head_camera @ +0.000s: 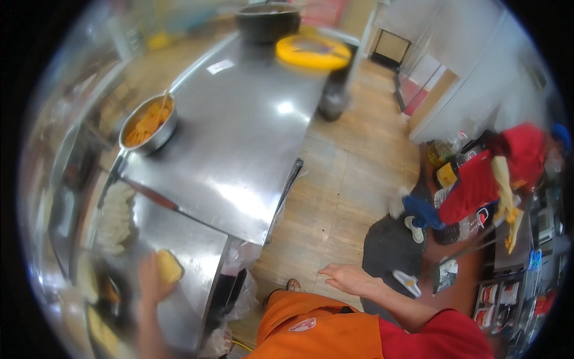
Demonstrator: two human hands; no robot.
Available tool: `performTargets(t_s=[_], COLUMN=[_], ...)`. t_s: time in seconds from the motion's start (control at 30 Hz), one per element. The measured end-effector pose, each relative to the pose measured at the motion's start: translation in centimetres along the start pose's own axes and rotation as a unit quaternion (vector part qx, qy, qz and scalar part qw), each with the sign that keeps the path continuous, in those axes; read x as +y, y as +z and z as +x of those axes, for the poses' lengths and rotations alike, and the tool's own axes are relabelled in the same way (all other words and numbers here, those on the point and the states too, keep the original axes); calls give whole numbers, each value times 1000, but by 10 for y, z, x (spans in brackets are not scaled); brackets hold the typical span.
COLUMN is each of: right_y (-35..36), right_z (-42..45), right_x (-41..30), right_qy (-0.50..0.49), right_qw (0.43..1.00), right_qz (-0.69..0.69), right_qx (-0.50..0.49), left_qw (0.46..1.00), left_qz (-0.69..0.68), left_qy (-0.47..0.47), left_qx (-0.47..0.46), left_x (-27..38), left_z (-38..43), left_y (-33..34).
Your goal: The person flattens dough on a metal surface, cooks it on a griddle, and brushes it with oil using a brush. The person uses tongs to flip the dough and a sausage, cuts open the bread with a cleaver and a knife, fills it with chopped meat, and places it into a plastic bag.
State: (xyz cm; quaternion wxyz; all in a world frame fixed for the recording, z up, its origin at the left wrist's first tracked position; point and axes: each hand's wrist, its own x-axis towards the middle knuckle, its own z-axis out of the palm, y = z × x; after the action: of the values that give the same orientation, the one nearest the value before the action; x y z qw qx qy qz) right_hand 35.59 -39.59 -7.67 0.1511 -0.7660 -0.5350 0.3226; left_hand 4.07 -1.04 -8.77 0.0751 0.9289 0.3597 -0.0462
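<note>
My left hand [150, 278], blurred, lies against a yellow sponge or cloth [169, 266] on the lower steel table [195, 238]; its fingers rest along the yellow thing's left side. A row of pale, dough-like pieces [115, 217] lies beyond that hand, at the table's far left. My right hand [347, 278] hangs over the floor in front of my orange apron, fingers apart and holding nothing. On the adjoining steel table [233, 130] stands a metal bowl [148, 123] of orange-coated food, with a stick-like utensil in it.
A dark pot [268, 22] and a round yellow object [313, 52] are at the far end. A co-worker in red [471, 188] bends at the right, near bottles and a black mat [388, 251]. Plastic bags [242, 287] hang by the near table's edge.
</note>
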Motion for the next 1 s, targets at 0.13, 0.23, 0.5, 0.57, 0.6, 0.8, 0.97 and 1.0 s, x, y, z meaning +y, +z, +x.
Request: performTargets(t_s=[0.13, 0.23, 0.5, 0.57, 0.6, 0.8, 0.97, 1.0], right_y=[-27, -60, -150, -177, -188, -252, -322, -338], right_z=[27, 47, 119, 139, 144, 171, 203, 211], right_x=[25, 53, 138, 146, 152, 206, 276, 296], right_qy=[32, 23, -3, 24, 55, 81, 70, 105], right_qw=[999, 995, 998, 998, 996, 992, 990, 983], right_qz=[22, 40, -6, 17, 38, 71, 74, 60], right_qx=[-29, -87, -57, -57, -59, -63, -97, -138], left_qw=[988, 916, 679, 637, 615, 560, 591, 606], left_qz=[-94, -354, -723, -763, -777, -798, -766, -758], left_qy=[-57, -164, -119, -108, -113, -125, -178, -174], left_qx=[110, 93, 41, -38, -69, -184, -180, -167], left_x=[-36, 2, 129, 156, 177, 288, 373, 396], left_z=[-10, 22, 178, 233, 262, 427, 570, 600], left_y=[49, 29, -64, -83, -90, -115, -122, -124])
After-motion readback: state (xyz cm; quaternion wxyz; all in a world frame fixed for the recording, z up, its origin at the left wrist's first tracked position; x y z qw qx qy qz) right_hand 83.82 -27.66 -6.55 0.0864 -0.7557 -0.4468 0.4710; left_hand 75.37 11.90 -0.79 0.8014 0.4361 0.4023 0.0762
